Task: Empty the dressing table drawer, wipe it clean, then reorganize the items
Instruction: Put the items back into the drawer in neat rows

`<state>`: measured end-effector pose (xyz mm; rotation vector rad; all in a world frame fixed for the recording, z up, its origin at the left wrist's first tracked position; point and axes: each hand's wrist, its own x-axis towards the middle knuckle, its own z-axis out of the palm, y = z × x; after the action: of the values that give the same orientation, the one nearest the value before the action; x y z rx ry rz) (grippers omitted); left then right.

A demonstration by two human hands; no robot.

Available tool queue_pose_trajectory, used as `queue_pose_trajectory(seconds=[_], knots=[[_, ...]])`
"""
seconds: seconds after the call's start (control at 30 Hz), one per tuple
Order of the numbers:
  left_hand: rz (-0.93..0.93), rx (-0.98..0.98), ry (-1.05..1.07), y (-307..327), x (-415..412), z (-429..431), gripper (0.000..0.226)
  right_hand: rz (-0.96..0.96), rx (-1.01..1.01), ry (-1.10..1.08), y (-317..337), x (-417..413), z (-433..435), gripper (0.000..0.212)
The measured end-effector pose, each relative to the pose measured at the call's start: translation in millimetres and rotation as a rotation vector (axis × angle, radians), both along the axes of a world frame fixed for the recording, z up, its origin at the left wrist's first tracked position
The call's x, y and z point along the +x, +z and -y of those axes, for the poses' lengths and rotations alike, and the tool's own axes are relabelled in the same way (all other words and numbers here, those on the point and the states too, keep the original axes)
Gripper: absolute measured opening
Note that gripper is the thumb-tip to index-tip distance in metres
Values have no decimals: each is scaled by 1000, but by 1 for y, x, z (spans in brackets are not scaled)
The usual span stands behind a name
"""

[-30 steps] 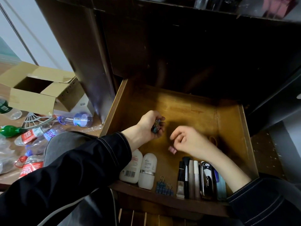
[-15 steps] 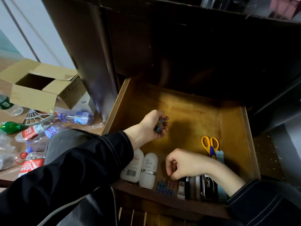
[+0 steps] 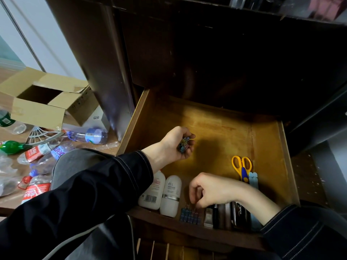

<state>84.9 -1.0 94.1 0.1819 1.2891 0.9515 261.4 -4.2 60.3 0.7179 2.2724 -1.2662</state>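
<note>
Left hand (image 3: 173, 147) fisted round loose clips (image 3: 183, 145); right hand (image 3: 212, 190) pinching clip row (image 3: 189, 217), drawer (image 3: 216, 128) six o'clock. Light, slippery; I'd grip wire loops.

Open wooden drawer (image 3: 216, 132), 2 white bottles (image 3: 171, 196), blue binder clips (image 3: 189, 217) and dark cosmetics (image 3: 217, 214) along its front, yellow-handled scissors (image 3: 242, 166) right.

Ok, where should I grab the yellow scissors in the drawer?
Take the scissors by the yellow handle loops, from above: they lie flat in the drawer, loops toward the back with bare wood around them, while the blade end is hidden behind the right hand and wrist.
</note>
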Motion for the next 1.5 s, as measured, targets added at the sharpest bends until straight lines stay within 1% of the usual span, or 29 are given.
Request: queue_pose_trajectory(seconds=[0.33, 0.47, 0.53, 0.67, 0.73, 0.8, 0.83, 0.9, 1.0, 1.1, 1.17, 1.23, 1.37, 1.43, 1.5], knots=[[7, -6, 0, 2, 1, 1, 13, 27, -36, -26, -2, 0, 2, 19], [23, -21, 10, 3, 1, 2, 16, 21, -24, -82, 1, 0, 0, 14], [34, -37, 6, 4, 3, 2, 18, -12, 46, -158, 5, 0, -4, 7], [20, -80, -41, 3, 6, 4, 26, -82, 326, -398, 20, 3, -14, 22], [-15, -91, -84, 2, 7, 4, 30, -187, 460, -568, 25, 4, -16, 25], [-63, -102, -143, 1, 8, 5, 34, -355, 505, -733, 29, 1, -16, 17], [-71, -106, -178, 0, 9, 5, 36, -419, 495, -773, 30, 0, -16, 11], [-40, -97, -250, 0, 14, 6, 40, -449, 461, -736, 31, -4, -14, 9], [5, -66, -306, 0, 17, 6, 43, -408, 438, -637, 28, -5, -13, 5], [11, -54, -313, -1, 15, 5, 48, -412, 445, -669, 27, -4, -14, 7], [7, -47, -309, -2, 14, 4, 50, -431, 432, -712, 28, -4, -15, 12], [17, -35, -309, -2, 14, 4, 45, -432, 417, -711, 27, -4, -15, 17], [48, -34, -293, -2, 14, 6, 37, -385, 401, -649, 24, -4, -16, 22], [44, -30, -301, -3, 13, 6, 34, -425, 386, -663, 24, -4, -16, 23], [13, -24, -292, -4, 13, 5, 30, -505, 341, -727, 26, -4, -16, 26]])
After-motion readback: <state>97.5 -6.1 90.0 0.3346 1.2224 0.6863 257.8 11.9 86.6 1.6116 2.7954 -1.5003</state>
